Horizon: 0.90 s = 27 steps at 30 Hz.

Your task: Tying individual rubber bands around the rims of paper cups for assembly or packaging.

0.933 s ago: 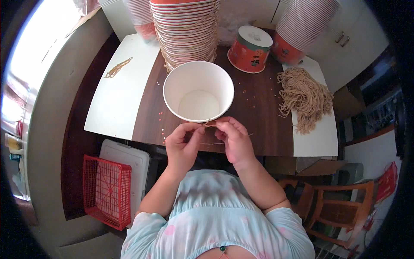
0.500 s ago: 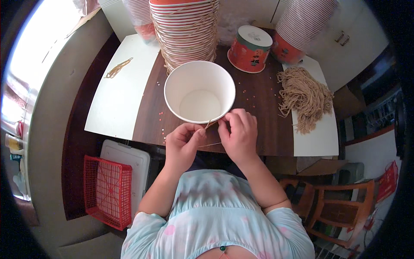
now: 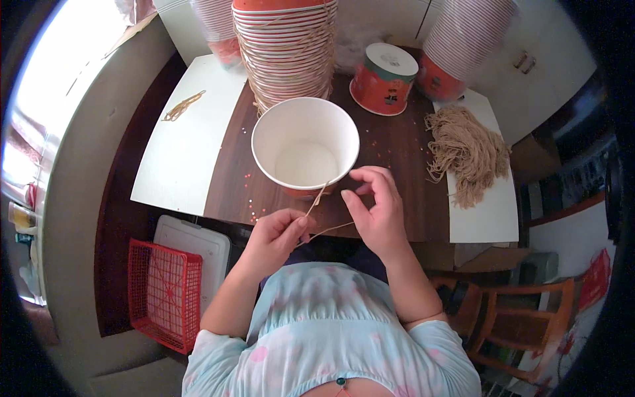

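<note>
A white-lined paper bucket [image 3: 301, 135] with a red outside stands on the brown table in front of me, its mouth facing up toward me. From its near rim a thin tan string [image 3: 315, 202] runs down to my left hand [image 3: 272, 239], which pinches it between thumb and fingers. A loose length of the string curves from that hand toward the right wrist. My right hand [image 3: 378, 208] hovers just off the bucket's near right side, thumb and fingers apart. Whether the string's far end touches the right palm is hidden.
Behind the bucket rises a tall stack of nested buckets [image 3: 284, 56] with strings around it. An upside-down red bucket [image 3: 383, 83], a bagged stack [image 3: 463, 46] and a tan string heap [image 3: 468, 152] are farther right. A red crate [image 3: 165, 291] sits low left.
My left hand has drawn down and left from the rim, pulling the string out straight. My right hand has moved slightly right and its fingers have parted.
</note>
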Motion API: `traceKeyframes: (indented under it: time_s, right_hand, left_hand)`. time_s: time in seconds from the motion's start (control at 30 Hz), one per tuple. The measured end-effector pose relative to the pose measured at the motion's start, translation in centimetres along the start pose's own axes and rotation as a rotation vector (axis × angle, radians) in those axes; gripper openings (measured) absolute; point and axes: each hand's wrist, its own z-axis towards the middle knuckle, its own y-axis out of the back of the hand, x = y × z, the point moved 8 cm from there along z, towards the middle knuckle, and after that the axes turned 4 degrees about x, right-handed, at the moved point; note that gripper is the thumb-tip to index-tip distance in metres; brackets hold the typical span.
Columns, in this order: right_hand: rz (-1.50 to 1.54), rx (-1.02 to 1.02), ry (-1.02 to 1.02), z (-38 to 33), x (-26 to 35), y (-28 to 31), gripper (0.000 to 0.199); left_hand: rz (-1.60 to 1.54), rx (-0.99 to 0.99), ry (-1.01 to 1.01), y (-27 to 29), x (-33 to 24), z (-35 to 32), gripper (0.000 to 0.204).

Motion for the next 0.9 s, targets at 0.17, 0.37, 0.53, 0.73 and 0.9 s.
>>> traceKeyframes:
  time_s: [0.17, 0.37, 0.53, 0.73, 0.9]
  right_hand:
    - [-0.338, 0.048, 0.551, -1.3, 5.2, -1.6, 0.041]
    - [-0.235, -0.028, 0.653, 0.0, 4.5, -2.6, 0.019]
    - [-0.200, 0.070, 0.610, 0.9, 4.2, -1.3, 0.019]
    - [-0.125, 0.315, 0.553, 2.5, 3.2, 1.2, 0.016]
    - [-0.027, 0.495, 0.359, 3.6, 1.3, 5.2, 0.017]
  left_hand:
    - [0.216, -0.041, -0.162, -1.2, -4.1, -1.4, 0.017]
    - [0.339, 0.176, -0.329, -3.0, -7.6, -2.8, 0.010]
    - [0.325, 0.339, -0.292, -4.1, -10.4, -4.6, 0.009]
    - [0.349, 0.590, -0.139, -1.5, -9.8, -3.7, 0.016]
    - [0.553, 0.259, 0.042, 8.5, -8.8, -2.2, 0.019]
